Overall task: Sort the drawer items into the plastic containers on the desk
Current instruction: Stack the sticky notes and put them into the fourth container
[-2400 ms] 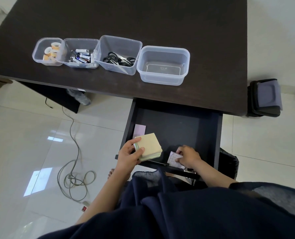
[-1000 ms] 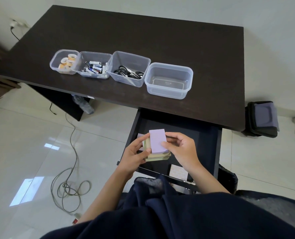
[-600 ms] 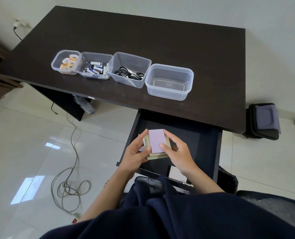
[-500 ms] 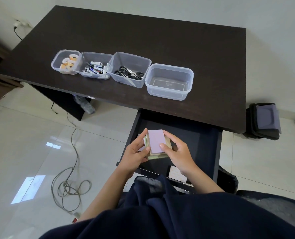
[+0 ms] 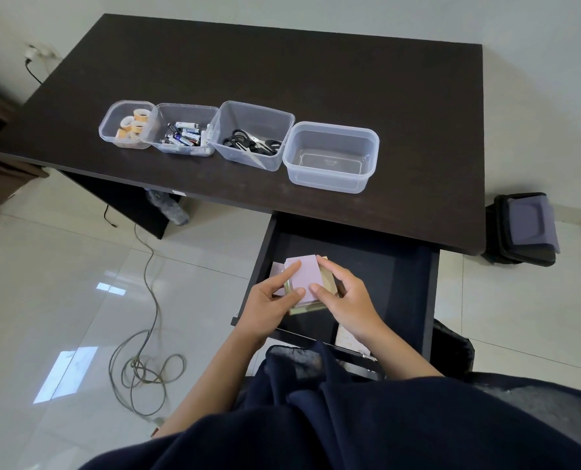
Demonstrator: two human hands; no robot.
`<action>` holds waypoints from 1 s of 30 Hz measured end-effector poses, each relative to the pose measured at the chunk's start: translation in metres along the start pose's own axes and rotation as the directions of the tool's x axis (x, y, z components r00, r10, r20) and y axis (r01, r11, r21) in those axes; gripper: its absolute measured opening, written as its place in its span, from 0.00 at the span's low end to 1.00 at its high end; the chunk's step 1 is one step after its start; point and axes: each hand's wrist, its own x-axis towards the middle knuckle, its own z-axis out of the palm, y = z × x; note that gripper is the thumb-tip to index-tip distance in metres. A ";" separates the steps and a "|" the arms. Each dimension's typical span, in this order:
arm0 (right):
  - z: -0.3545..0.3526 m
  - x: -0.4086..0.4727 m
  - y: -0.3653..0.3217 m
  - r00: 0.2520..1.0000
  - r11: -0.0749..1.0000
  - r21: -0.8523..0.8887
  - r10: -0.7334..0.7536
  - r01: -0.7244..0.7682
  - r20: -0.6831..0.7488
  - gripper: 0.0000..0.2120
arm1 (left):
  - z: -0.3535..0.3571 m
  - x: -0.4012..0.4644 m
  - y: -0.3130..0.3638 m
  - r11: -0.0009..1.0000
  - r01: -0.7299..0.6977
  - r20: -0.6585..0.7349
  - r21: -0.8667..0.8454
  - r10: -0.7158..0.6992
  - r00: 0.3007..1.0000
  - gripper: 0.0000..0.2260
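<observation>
Both hands, left hand (image 5: 265, 308) and right hand (image 5: 348, 305), pinch the stacked sticky-note pads (image 5: 304, 278) between fingertips (purple pad topmost) above the drawer (image 5: 384, 273)

Pink pad (image 5: 304, 273) atop yellowish pad stack (image 5: 328, 290), above open drawer (image 5: 397, 276). Four clear containers (image 5: 330, 157) in row; rightmost empty.

It looked like a home office: a dark table (image 5: 316, 72) with an open drawer (image 5: 384, 266), glossy floor tiles (image 5: 45, 300) and a loose cable (image 5: 143, 364).

Four containers (image 5: 331, 157) in a row on the desk (image 5: 350, 79), open drawer (image 5: 384, 266) below in front.
</observation>
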 end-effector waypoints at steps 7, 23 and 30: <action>-0.029 0.005 0.017 0.993 0.993 -0.089 0.073 -0.081 -0.091 0.16 | -0.002 -0.006 -0.010 0.997 0.054 -0.126 -0.051 -0.060 0.990 0.20; -0.043 -0.001 0.103 0.878 0.674 -0.670 0.474 -0.313 0.066 0.16 | -0.010 -0.029 -0.021 0.985 0.156 -0.135 -0.070 -0.164 0.977 0.19; -0.047 -0.005 0.090 0.940 0.736 -0.633 0.339 -0.238 0.041 0.04 | -0.008 -0.033 -0.026 0.985 0.157 -0.139 -0.072 -0.166 0.976 0.19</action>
